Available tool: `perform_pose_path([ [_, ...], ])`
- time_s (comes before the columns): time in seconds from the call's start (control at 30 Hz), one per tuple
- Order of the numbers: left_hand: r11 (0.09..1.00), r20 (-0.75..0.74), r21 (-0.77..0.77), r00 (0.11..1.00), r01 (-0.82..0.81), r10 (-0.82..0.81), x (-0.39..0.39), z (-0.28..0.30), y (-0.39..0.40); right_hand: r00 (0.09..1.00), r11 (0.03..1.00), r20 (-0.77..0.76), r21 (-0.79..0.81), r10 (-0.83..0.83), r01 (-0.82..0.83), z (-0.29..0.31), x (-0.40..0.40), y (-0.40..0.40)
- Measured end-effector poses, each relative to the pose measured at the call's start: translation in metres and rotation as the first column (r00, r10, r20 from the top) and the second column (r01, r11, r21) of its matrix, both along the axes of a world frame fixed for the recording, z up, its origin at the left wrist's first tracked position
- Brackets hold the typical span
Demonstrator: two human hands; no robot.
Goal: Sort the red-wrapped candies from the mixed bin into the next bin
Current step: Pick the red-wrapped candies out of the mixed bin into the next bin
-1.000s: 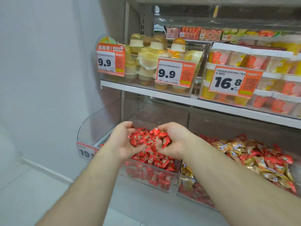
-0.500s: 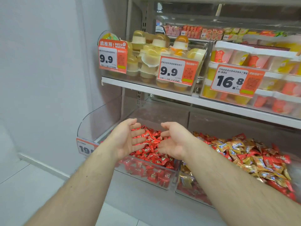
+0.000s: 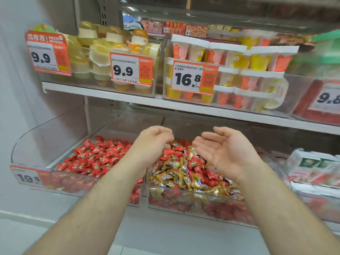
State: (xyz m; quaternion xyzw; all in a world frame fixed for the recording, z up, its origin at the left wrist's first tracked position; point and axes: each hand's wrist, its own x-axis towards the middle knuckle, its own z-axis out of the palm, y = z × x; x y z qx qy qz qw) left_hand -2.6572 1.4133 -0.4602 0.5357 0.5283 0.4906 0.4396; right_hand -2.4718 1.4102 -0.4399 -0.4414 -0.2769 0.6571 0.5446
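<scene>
Both hands are raised over the mixed bin (image 3: 195,196), palms turned inward and facing each other, with nothing in either. The left hand (image 3: 153,144) sits above the bin's left edge, close to the divider between the two bins; its fingers are loosely curled, tips bent down toward the candy, gripping nothing. The right hand (image 3: 227,153) is over the middle of the mixed bin, palm up and angled left; its fingers are extended, lightly parted, thumb out to the upper left. Whether either hand touches the pile cannot be told. The mixed bin is a clear container on the lower shelf holding red candies (image 3: 195,163) mingled with gold candies (image 3: 176,178); the red ones lie scattered across the top of the heap and also show through the front wall lower down. Directly left, touching side by side, is the red bin (image 3: 35,142), a clear bin with a tall curved side wall, filled only with red-wrapped candies (image 3: 95,157). A price tag (image 3: 27,176) reading 19 is fixed at its front left corner. On the shelf above stand clear boxes of jelly cups (image 3: 99,54) with tags reading 9.9 and 16.8. White packs (image 3: 312,166) fill the bin right of the mixed bin.
</scene>
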Motion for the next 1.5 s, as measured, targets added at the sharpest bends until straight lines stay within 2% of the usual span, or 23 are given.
perform_pose_path([
  [0.1,0.991,-0.297,0.126,0.955,0.053,-0.013,0.028,-0.010,0.002,0.984,0.991,0.117,0.000,-0.133,0.134,-0.013,0.040,-0.002],
  [0.2,0.974,-0.608,0.153,0.793,0.165,-0.039,0.049,-0.022,0.007,0.862,0.978,0.465,0.055,-0.202,0.200,-0.024,0.064,-0.003],
  [0.3,0.968,-0.814,0.154,0.580,0.198,0.011,0.060,-0.036,0.021,0.556,0.980,0.809,0.192,-0.192,0.060,-0.036,0.072,-0.002],
  [0.4,0.969,-0.895,0.189,0.434,0.159,0.103,0.065,-0.042,0.034,0.189,0.979,0.976,0.134,-0.104,-0.153,-0.054,0.058,0.000],
  [0.47,0.972,-0.911,0.188,0.394,0.138,0.120,0.069,-0.044,0.040,0.034,0.966,0.994,0.110,-0.105,-0.234,-0.063,0.045,0.002],
  [0.57,0.972,-0.900,0.186,0.421,0.140,0.112,0.075,-0.050,0.045,-0.231,0.950,0.962,0.074,-0.148,-0.303,-0.067,0.030,0.003],
  [0.63,0.967,-0.897,0.199,0.426,0.158,0.115,0.078,-0.054,0.047,-0.328,0.952,0.935,0.030,-0.134,-0.305,-0.070,0.028,0.006],
  [0.8,0.967,-0.830,0.225,0.543,0.122,0.124,0.075,-0.053,0.045,-0.272,0.968,0.955,0.046,-0.115,-0.246,-0.075,0.038,0.011],
  [0.9,0.980,-0.694,0.191,0.714,0.057,0.093,0.061,-0.046,0.041,-0.092,0.973,0.989,0.098,-0.120,-0.210,-0.072,0.056,0.014],
  [0.93,0.985,-0.611,0.170,0.787,0.025,0.086,0.056,-0.042,0.039,0.041,0.970,0.989,0.148,-0.142,-0.191,-0.070,0.063,0.014],
  [1.0,0.992,-0.425,0.116,0.901,-0.039,0.086,0.048,-0.036,0.036,0.499,0.975,0.850,0.217,-0.168,-0.041,-0.063,0.074,0.011],
  [1.03,0.995,-0.344,0.083,0.935,-0.054,0.079,0.046,-0.034,0.034,0.750,0.985,0.647,0.165,-0.138,0.039,-0.057,0.078,0.009],
  [1.07,0.998,-0.286,0.048,0.956,-0.051,0.063,0.045,-0.031,0.032,0.922,0.995,0.378,0.082,-0.087,0.060,-0.050,0.080,0.004],
  [1.1,0.999,-0.262,0.026,0.964,-0.034,0.040,0.046,-0.029,0.031,0.993,0.999,0.113,0.003,-0.037,0.037,-0.045,0.081,0.001],
  [1.13,1.000,-0.284,0.024,0.959,-0.009,0.016,0.047,-0.029,0.031,0.995,0.998,-0.103,-0.057,0.005,-0.011,-0.042,0.082,-0.002],
  [1.2,0.996,-0.466,0.056,0.884,0.063,-0.030,0.052,-0.033,0.032,0.939,0.991,-0.342,-0.103,0.046,-0.086,-0.039,0.082,-0.003],
  [1.3,0.981,-0.761,0.105,0.648,0.163,-0.026,0.065,-0.039,0.031,0.944,0.988,-0.329,-0.143,0.013,-0.063,-0.041,0.077,0.001],
  [1.33,0.975,-0.816,0.124,0.578,0.185,-0.006,0.069,-0.041,0.032,0.974,0.987,-0.227,-0.158,0.004,-0.041,-0.043,0.075,0.004],
  [1.37,0.971,-0.856,0.135,0.517,0.199,0.013,0.074,-0.044,0.034,1.000,0.988,-0.023,-0.155,0.011,-0.014,-0.047,0.073,0.007],
  [1.4,0.968,-0.886,0.144,0.462,0.206,0.034,0.078,-0.047,0.036,0.954,0.992,0.300,-0.124,0.022,0.016,-0.052,0.072,0.012],
  [1.43,0.966,-0.904,0.157,0.424,0.207,0.055,0.082,-0.049,0.039,0.773,0.998,0.634,-0.063,0.023,0.023,-0.056,0.069,0.015],
  [1.47,0.965,-0.915,0.163,0.397,0.206,0.070,0.084,-0.051,0.041,0.520,1.000,0.854,-0.001,0.013,-0.023,-0.060,0.065,0.018],
  [1.5,0.965,-0.920,0.165,0.386,0.204,0.076,0.087,-0.053,0.044,0.302,0.996,0.953,0.023,0.004,-0.087,-0.064,0.060,0.020],
])
